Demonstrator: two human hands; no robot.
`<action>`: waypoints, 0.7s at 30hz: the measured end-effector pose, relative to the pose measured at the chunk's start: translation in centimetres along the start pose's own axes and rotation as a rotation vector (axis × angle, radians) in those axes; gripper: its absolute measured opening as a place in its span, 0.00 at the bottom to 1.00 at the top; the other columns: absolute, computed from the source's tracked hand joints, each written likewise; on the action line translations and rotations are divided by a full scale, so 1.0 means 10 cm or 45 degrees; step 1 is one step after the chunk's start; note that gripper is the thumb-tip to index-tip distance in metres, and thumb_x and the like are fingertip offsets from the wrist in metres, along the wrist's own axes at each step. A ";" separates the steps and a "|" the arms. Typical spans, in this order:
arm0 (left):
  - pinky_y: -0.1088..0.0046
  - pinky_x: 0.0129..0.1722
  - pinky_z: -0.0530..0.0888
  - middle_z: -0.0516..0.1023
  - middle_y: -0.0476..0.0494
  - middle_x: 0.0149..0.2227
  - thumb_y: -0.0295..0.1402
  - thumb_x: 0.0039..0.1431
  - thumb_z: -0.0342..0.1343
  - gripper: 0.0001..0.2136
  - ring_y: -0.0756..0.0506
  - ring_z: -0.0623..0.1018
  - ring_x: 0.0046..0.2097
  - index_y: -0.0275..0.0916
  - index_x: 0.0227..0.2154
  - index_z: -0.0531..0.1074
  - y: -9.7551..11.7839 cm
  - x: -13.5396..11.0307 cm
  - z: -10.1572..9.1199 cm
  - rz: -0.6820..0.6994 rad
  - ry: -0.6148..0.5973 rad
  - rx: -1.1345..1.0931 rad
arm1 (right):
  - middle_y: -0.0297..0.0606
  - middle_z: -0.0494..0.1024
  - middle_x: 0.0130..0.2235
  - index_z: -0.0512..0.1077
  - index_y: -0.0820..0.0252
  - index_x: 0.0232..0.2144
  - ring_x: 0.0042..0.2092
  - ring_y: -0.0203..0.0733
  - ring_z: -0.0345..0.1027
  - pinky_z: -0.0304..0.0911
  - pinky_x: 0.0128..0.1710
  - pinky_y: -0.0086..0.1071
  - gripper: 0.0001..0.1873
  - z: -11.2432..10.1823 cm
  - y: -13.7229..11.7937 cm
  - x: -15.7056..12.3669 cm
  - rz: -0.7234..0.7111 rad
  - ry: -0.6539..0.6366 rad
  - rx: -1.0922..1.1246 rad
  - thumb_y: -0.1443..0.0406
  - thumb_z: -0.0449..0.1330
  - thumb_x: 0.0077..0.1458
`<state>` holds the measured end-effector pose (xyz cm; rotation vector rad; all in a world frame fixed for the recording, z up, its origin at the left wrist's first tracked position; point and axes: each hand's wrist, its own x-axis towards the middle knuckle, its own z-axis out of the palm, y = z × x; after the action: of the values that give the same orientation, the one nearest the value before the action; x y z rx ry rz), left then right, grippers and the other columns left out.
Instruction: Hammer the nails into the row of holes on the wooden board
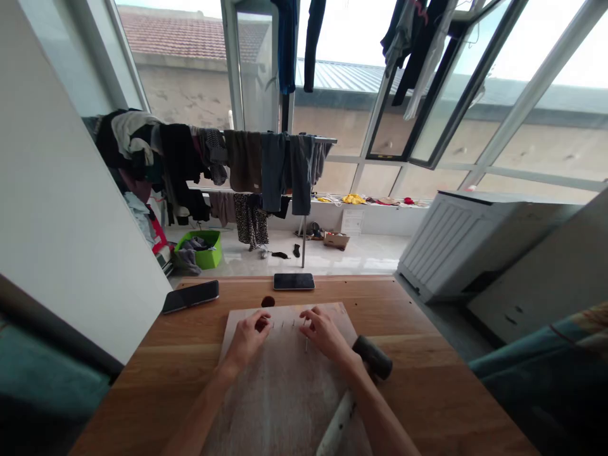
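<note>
Several thin nails stand upright in a row near the far edge of a pale wooden board. My left hand is at the left end of this row, its fingers curled together; whatever may be between the fingertips is too small to make out. At the right end, my right hand has thumb and index finger closed about a nail. Another nail shows just below those fingertips. A mallet with a black head and a pale handle lies partly under my right forearm.
The board rests on a wooden table. Two dark phones lie along the far side, one at left and one at centre, near a round dark hole. Beyond are a laundry rack and a green basket.
</note>
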<state>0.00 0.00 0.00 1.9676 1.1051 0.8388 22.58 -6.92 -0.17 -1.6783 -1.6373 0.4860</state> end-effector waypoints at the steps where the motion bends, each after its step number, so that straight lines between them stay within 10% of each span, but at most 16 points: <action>1: 0.69 0.38 0.75 0.81 0.45 0.32 0.36 0.57 0.54 0.10 0.45 0.80 0.35 0.39 0.38 0.74 0.01 -0.01 -0.01 0.005 0.024 0.016 | 0.35 0.75 0.35 0.77 0.57 0.35 0.33 0.37 0.70 0.64 0.38 0.29 0.08 0.00 -0.02 0.01 -0.023 0.000 -0.015 0.69 0.59 0.53; 21: 0.65 0.44 0.71 0.78 0.40 0.35 0.28 0.60 0.50 0.10 0.42 0.77 0.40 0.37 0.31 0.77 0.15 0.15 0.27 0.207 -0.170 0.329 | 0.35 0.75 0.31 0.73 0.59 0.30 0.33 0.37 0.68 0.60 0.35 0.28 0.06 -0.07 -0.20 0.04 -0.100 -0.044 -0.190 0.69 0.57 0.59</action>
<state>3.42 0.04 0.07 2.3173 1.0273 0.6614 21.74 -6.83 1.81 -1.7137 -1.7955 0.3634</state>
